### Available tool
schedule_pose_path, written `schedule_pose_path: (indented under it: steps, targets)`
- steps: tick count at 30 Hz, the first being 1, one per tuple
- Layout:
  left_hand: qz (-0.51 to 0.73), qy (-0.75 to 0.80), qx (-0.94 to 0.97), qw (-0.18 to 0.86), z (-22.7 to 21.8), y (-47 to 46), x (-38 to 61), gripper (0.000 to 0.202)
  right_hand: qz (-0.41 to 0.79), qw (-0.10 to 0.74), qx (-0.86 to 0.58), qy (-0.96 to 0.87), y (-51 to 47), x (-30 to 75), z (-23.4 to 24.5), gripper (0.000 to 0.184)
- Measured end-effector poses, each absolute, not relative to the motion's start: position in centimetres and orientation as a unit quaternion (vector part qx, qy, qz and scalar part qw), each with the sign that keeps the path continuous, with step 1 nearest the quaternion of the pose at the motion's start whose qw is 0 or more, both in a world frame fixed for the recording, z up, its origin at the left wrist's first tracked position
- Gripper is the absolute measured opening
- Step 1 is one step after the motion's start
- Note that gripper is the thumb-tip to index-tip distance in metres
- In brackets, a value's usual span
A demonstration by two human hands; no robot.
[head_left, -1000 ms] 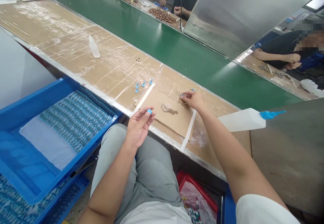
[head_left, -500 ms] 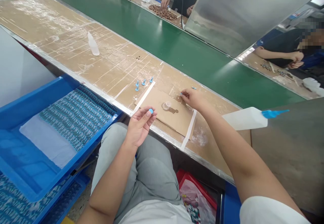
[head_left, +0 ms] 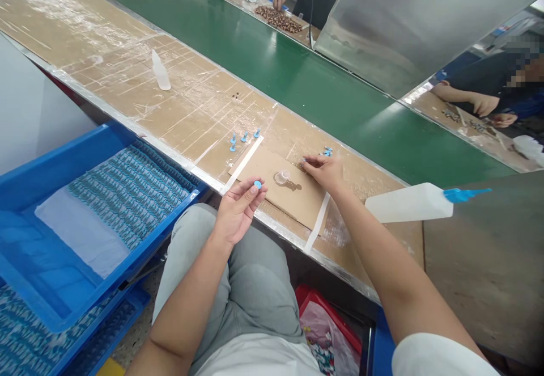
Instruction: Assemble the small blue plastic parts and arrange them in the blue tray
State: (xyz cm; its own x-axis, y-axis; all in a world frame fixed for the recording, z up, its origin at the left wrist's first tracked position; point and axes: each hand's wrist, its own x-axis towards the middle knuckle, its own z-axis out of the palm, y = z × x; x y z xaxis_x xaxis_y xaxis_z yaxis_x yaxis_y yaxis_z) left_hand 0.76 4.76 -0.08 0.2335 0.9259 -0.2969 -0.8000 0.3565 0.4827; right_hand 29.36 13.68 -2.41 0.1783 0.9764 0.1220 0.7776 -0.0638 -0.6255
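My left hand (head_left: 238,208) pinches a small round blue piece (head_left: 257,184) between thumb and fingers, just over the near edge of the cardboard sheet (head_left: 266,166). My right hand (head_left: 326,170) is closed in a pinch above the right part of the cardboard. A tiny bluish bit shows at its fingertips, too small to name. Beyond that hand lie several small blue pieces (head_left: 327,151). Between my hands, a small clear cup (head_left: 281,177) sits on the cardboard beside a dark wet stain. Several blue pieces on stems (head_left: 244,136) stand to the left of the cardboard.
A white squeeze bottle with blue nozzle (head_left: 410,203) is near my right forearm. Another white bottle (head_left: 160,71) lies farther left. A green conveyor belt (head_left: 238,41) runs behind the table. The blue tray (head_left: 55,302) at left holds rows of blue pieces. Co-workers sit across the belt.
My right hand has drawn slightly away from the blue pieces behind it, so more of them show. My left hand keeps hold of the round blue piece. The view has shifted slightly.
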Motion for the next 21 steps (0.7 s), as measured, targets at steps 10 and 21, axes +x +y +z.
schedule_pose_path:
  steps: [10, 21]
  targets:
    - [0.555, 0.284, 0.112, 0.774, -0.3, 4.7, 0.7, 0.026, 0.107, 0.462, -0.637, -0.608, 9.0, 24.3, -0.4, 0.028]
    - [0.555, 0.275, 0.111, 0.777, -0.2, 4.6, 0.7, 0.026, 0.078, 0.371, -0.612, -0.694, 8.4, 22.8, -0.1, 0.019]
